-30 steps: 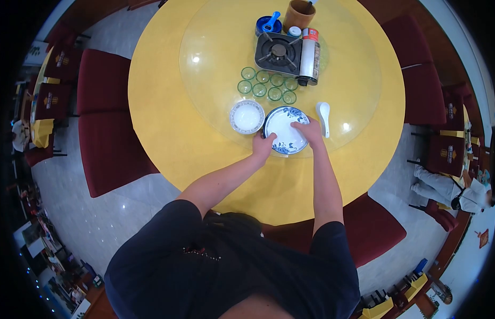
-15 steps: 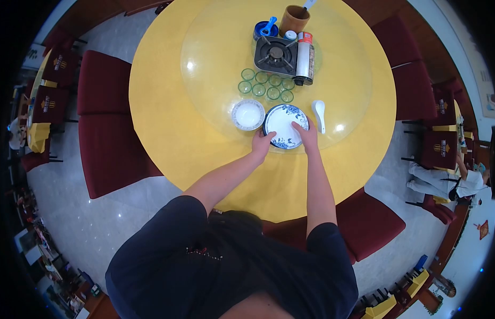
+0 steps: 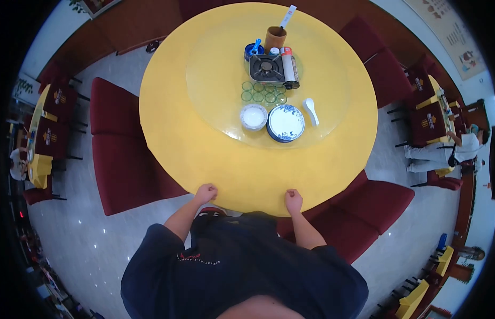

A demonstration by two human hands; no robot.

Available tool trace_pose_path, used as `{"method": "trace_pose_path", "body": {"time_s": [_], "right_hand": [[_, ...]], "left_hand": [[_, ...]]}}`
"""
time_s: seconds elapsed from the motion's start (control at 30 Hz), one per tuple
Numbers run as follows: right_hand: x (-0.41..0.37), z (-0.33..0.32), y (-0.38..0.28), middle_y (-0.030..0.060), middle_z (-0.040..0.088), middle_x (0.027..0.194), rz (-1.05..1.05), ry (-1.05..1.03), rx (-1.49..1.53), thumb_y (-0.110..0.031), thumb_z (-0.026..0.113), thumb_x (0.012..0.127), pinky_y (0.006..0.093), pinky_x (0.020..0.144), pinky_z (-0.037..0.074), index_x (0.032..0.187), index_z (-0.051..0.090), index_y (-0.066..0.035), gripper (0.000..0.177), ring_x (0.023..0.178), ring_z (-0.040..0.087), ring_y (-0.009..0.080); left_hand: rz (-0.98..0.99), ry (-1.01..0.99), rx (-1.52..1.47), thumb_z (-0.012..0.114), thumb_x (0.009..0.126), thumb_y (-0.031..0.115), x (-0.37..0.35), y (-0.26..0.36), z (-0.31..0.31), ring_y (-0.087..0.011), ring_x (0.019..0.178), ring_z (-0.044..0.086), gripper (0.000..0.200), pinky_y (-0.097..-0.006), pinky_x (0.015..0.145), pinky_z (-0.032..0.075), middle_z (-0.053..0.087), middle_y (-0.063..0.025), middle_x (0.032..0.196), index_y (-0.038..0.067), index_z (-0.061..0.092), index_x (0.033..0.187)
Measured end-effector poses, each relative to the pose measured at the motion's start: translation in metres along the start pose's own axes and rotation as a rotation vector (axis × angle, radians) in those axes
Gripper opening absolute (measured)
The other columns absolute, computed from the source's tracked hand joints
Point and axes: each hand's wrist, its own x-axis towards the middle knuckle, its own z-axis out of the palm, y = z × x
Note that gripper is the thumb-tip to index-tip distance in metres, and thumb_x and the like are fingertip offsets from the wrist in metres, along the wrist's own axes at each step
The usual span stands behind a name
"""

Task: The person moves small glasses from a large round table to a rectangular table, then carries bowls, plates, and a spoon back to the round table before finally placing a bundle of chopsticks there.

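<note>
At the near edge of the round yellow table (image 3: pixel 242 170), my left hand (image 3: pixel 206 193) hovers with its fingers curled in and holds nothing that I can see. My right hand (image 3: pixel 294 201) is at the same edge, further right, also curled and bare. Beyond them, on the glass turntable (image 3: pixel 215 114), sits a stack of blue-flowered plates (image 3: pixel 286 123), apart from both hands. Touching or nearly touching its left side are white bowls (image 3: pixel 253 117), seemingly stacked. To its right lies a white spoon (image 3: pixel 311 111). Several green-rimmed glasses (image 3: pixel 270 98) stand behind the bowls.
A portable gas stove (image 3: pixel 266 67) with a gas canister (image 3: pixel 288 66) beside it stands further back, near a brown cylindrical holder (image 3: pixel 275 38) and a blue container (image 3: pixel 251 52). Dark red chairs (image 3: pixel 122 170) flank the table. At far right another person (image 3: pixel 465 146) stands by a table.
Both hands have let go of the plate stack and drawn back to the table's near edge, their fingers now curled. The stack stays beside the bowls.
</note>
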Motion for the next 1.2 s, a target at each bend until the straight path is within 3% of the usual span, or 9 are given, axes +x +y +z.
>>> {"method": "trace_pose_path", "body": {"time_s": [0.2,0.3,0.37,0.57,0.7,0.8,0.87,1.07,1.2], "right_hand": [[-0.019,0.028,0.041,0.0068,0.057,0.063,0.095,0.073,0.058,-0.019,0.054,0.071,0.0282,0.052,0.044,0.079,0.059,-0.004,0.017,0.057,0.054,0.0151],[-0.063,0.021,0.015,0.0003,0.051,0.059,0.388,-0.258,0.513,-0.017,0.051,0.074,0.0208,0.042,0.038,0.080,0.056,-0.005,0.014,0.052,0.049,0.0085],[-0.121,0.022,0.007,0.0011,0.053,0.062,0.395,-0.118,0.529,-0.015,0.052,0.074,0.0202,0.042,0.039,0.080,0.056,-0.004,0.013,0.053,0.049,0.0083],[-0.299,0.025,0.150,0.0084,0.057,0.066,0.546,-0.542,-0.133,-0.020,0.059,0.071,0.0284,0.042,0.040,0.085,0.056,-0.006,0.020,0.054,0.053,0.0161],[-0.399,-0.021,0.141,0.0093,0.053,0.060,1.220,-0.193,0.265,-0.017,0.056,0.074,0.0291,0.034,0.034,0.076,0.052,-0.004,0.013,0.040,0.046,0.0194],[-0.432,-0.015,0.207,0.0076,0.054,0.060,1.153,0.010,0.552,-0.021,0.060,0.071,0.0331,0.039,0.041,0.071,0.054,-0.006,0.016,0.044,0.050,0.0199],[-0.425,0.003,0.250,0.0069,0.052,0.054,0.534,-0.001,0.091,-0.021,0.058,0.072,0.0318,0.042,0.041,0.065,0.055,-0.003,0.019,0.045,0.050,0.0186],[-0.536,-0.040,0.177,0.0066,0.059,0.078,0.478,0.336,0.703,-0.022,0.056,0.073,0.0260,0.055,0.046,0.097,0.056,-0.006,0.029,0.065,0.056,0.0131],[-0.674,0.003,0.262,0.0129,0.060,0.080,0.710,0.370,0.545,-0.027,0.057,0.069,0.0323,0.063,0.047,0.089,0.060,-0.004,0.031,0.072,0.059,0.0202]], "left_hand": [[-0.163,0.097,-0.032,0.055,0.070,0.016,-0.050,-0.074,-0.026,-0.0152,0.053,0.056,0.017,-0.0279,0.042,0.044,0.058,-0.0091,0.066,0.002,0.058,0.080],[-0.177,-0.111,0.153,0.054,0.070,0.019,-0.069,-0.110,-0.035,-0.0168,0.053,0.056,0.018,-0.0294,0.044,0.045,0.059,-0.0087,0.067,0.004,0.059,0.079],[-0.176,-0.258,0.339,0.056,0.069,0.024,-0.085,-0.128,-0.037,-0.0173,0.055,0.057,0.024,-0.0297,0.046,0.045,0.060,-0.0088,0.068,0.004,0.060,0.081],[-0.362,-0.254,0.445,0.058,0.068,0.023,-0.139,-0.160,-0.038,-0.0185,0.056,0.057,0.023,-0.0291,0.048,0.046,0.059,-0.0079,0.064,0.003,0.060,0.078],[-0.150,-0.175,0.329,0.056,0.069,0.024,-0.144,-0.172,-0.032,-0.0185,0.052,0.055,0.024,-0.0291,0.047,0.046,0.058,-0.0068,0.064,0.004,0.059,0.080],[-0.208,-0.157,0.221,0.051,0.072,0.022,-0.171,-0.172,-0.017,-0.0181,0.055,0.056,0.022,-0.0299,0.048,0.046,0.057,-0.0075,0.066,0.003,0.058,0.080],[-0.261,-0.484,0.533,0.047,0.075,0.019,-0.149,-0.203,-0.020,-0.0183,0.063,0.057,0.020,-0.0313,0.051,0.046,0.055,-0.0080,0.068,0.003,0.057,0.079],[-0.110,-0.693,1.075,0.047,0.074,0.019,-0.029,-0.199,-0.016,-0.0238,0.059,0.057,0.021,-0.0350,0.049,0.045,0.057,-0.0103,0.065,0.001,0.056,0.079],[0.158,-0.585,0.745,0.048,0.071,0.010,-0.013,-0.130,0.177,-0.0157,0.051,0.046,0.011,-0.0284,0.042,0.037,0.047,-0.0045,0.063,0.006,0.051,0.080]]}}
